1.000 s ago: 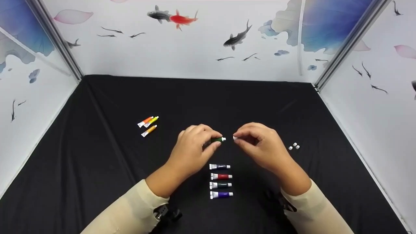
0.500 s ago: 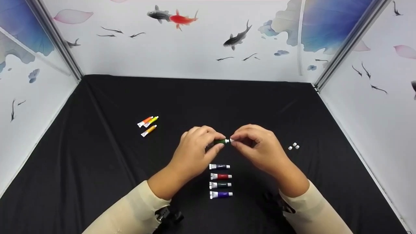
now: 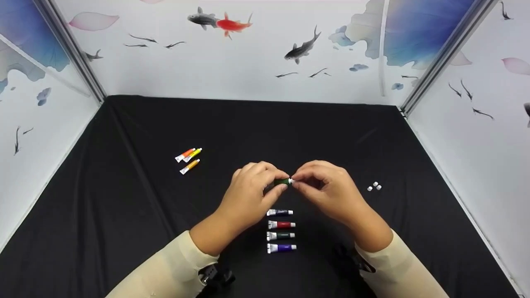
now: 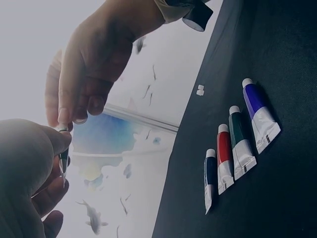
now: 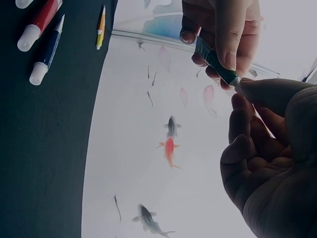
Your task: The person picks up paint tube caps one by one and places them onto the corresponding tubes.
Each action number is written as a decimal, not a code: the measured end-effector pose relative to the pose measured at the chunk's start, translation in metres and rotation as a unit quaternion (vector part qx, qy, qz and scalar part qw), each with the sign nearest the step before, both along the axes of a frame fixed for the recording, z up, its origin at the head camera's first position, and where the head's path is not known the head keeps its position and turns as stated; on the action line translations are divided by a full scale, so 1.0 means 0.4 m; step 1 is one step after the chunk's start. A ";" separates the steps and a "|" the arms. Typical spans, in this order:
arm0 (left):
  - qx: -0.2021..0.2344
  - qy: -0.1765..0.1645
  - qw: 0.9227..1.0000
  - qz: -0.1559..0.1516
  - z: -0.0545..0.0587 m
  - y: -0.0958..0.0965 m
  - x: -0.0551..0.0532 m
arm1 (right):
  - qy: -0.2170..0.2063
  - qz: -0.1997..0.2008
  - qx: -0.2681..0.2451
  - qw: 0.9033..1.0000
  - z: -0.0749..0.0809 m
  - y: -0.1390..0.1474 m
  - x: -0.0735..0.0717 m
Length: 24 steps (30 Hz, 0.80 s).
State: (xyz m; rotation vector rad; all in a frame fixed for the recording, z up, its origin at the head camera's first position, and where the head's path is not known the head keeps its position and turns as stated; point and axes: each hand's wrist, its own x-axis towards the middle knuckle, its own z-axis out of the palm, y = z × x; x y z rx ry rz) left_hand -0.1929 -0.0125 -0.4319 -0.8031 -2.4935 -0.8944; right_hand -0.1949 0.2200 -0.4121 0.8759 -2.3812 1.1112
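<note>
Over the middle of the table, my left hand (image 3: pixel 248 190) pinches a small green paint tube (image 3: pixel 281 181) between thumb and fingers, its white neck pointing right. My right hand (image 3: pixel 329 188) pinches a small white cap (image 3: pixel 291 181) right at that neck; the fingertips hide most of the cap. In the right wrist view the green tube (image 5: pixel 218 65) slants down toward the right thumb tip. Nearer the body lie capped tubes in a column: dark blue (image 3: pixel 280 212), red (image 3: pixel 282 225), dark green (image 3: pixel 282 236) and purple (image 3: pixel 283 248).
Further left lie an orange tube (image 3: pixel 185 155), a yellow tube (image 3: pixel 193 155) and an amber tube (image 3: pixel 190 167). Three loose white caps (image 3: pixel 379 187) sit to the right. Black cloth (image 3: pixel 248 128) covers the table, with printed white walls (image 3: pixel 256 78) on three sides.
The right hand has moved left with the cap, and the left hand slightly right with the green tube. The gap between cap and neck has closed. The things on the table stay put.
</note>
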 end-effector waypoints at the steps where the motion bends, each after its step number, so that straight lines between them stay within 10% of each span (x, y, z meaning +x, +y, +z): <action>1: 0.001 -0.001 1.000 -0.001 0.000 0.000 0.000 | 0.000 -0.001 0.002 1.000 0.000 0.000 0.000; 24: 0.004 -0.008 1.000 -0.009 -0.003 0.000 0.002 | 0.001 -0.011 0.024 1.000 -0.003 0.002 -0.005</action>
